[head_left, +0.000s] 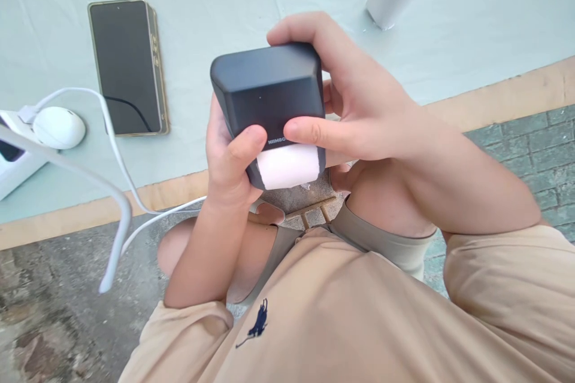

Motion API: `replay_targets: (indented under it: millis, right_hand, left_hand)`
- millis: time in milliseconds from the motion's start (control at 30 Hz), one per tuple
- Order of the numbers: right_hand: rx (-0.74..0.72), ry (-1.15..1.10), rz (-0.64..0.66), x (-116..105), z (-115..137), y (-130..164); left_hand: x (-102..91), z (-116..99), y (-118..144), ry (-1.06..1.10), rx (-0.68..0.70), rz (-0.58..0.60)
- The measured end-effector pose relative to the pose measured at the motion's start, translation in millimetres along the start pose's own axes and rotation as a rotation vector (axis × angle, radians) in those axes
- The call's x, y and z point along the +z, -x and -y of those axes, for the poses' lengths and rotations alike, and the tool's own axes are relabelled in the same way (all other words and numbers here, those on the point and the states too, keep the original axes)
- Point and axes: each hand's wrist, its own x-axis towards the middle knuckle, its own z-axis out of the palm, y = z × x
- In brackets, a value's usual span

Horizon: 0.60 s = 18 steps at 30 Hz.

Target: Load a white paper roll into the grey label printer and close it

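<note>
Both hands, left hand (231, 158) and right hand (359, 108), grasp a dark label printer (268, 96) whose white roll (288, 165) apparently protrudes, above the tabletop (215, 0) edge.

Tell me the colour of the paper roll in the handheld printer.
White, seen in the head view: the paper roll sits in the dark printer.

A small dark label printer (268, 93), white paper roll at its near end, held above the lap.

Dark grey printer (268, 91), white paper roll (288, 165), pale green tablecloth (224, 0).
</note>
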Motion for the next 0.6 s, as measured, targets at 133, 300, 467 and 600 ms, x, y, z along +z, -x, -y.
replay_targets:
  millis: [133, 300, 467, 600]
  right_hand:
    - [0.019, 0.044, -0.047, 2, -7, -2]
    - [-0.124, 0.101, -0.219, 1, -4, -2]
    - [-0.185, 0.16, -0.056, -2, 1, 0]
    - [-0.194, 0.43, -0.191, -8, 6, -1]
  left_hand:
    - [0.5, -7, -2, 0.116, -0.083, 0.009]
    - [-1.4, -7, -7, 0.135, -0.193, -0.078]
    - [-5.6, -4, -6, 0.134, -0.156, -0.204]
    - [-4.8, -5, -5, 0.115, -0.152, -0.229]
